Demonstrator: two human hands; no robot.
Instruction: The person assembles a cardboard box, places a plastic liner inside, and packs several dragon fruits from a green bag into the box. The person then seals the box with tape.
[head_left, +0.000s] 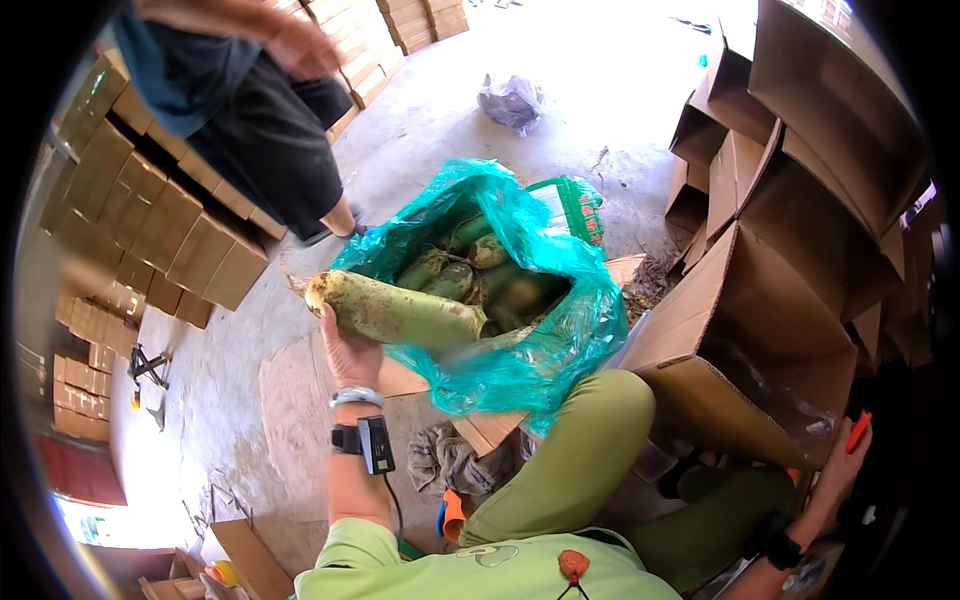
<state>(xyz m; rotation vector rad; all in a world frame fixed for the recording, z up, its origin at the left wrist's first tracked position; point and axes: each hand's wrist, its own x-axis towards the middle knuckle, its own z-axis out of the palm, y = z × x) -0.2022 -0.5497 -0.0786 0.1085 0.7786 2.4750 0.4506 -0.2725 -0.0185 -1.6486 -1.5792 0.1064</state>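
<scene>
My left hand (349, 352) grips a long green radish (397, 306) near its pale root end, from below. The radish lies across the near left rim of a teal plastic bag (581, 322). Several more green radishes (450, 281) rest inside the bag, some blurred or in shadow. Far to the right, my right hand (836, 465) is closed around a small object with a red-orange handle (859, 432); its other end is hidden. That hand is beside an open cardboard box (780, 352).
Open cardboard boxes (832, 97) are piled at the right. Closed cartons (142, 210) stand stacked at the left, near a person in dark shorts (270, 135). A crumpled plastic bag (513, 103) lies on the concrete floor. A grey cloth (457, 461) lies by my knee.
</scene>
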